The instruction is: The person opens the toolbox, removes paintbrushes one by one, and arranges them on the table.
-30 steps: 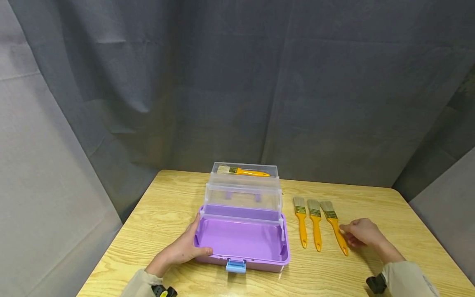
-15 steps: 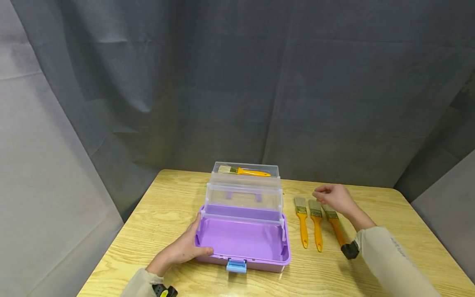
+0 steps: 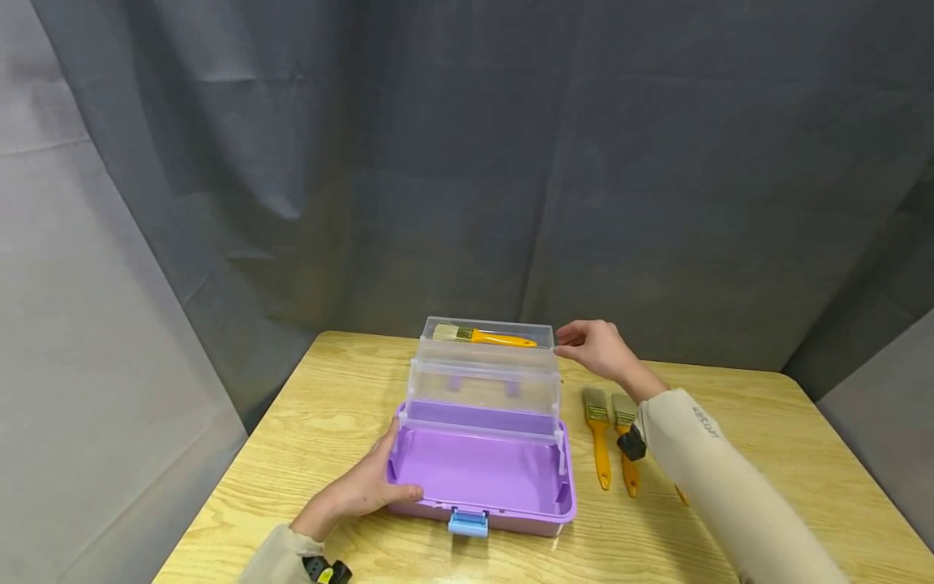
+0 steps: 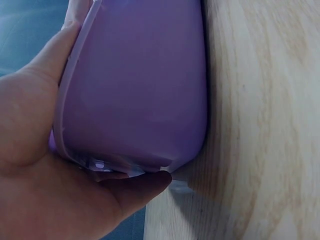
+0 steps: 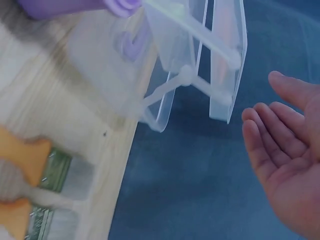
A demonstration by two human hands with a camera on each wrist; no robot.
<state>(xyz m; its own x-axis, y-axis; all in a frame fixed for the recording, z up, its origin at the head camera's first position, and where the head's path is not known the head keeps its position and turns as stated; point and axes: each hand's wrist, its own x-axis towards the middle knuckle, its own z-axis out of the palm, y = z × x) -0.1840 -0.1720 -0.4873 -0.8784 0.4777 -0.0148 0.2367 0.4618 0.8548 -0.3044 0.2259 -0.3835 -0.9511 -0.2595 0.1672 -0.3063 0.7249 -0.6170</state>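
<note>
Lower centre of frame: left hand [image 3: 362, 491] gripping near left corner of purple box [image 3: 481, 474], thumb curled over rim, on pale wood-grain table [image 3: 314, 422]. Right of box: two yellow-handled brushes [image 3: 598, 438] lying flat, partly behind a sleeve [image 3: 718, 478]. Further back: right hand [image 3: 594, 347] with fingers relaxed, holding nothing, just beside top clear tray [image 3: 487, 337] containing one brush [image 3: 485, 336]. Grey drapery [image 3: 467, 162] behind.
</note>
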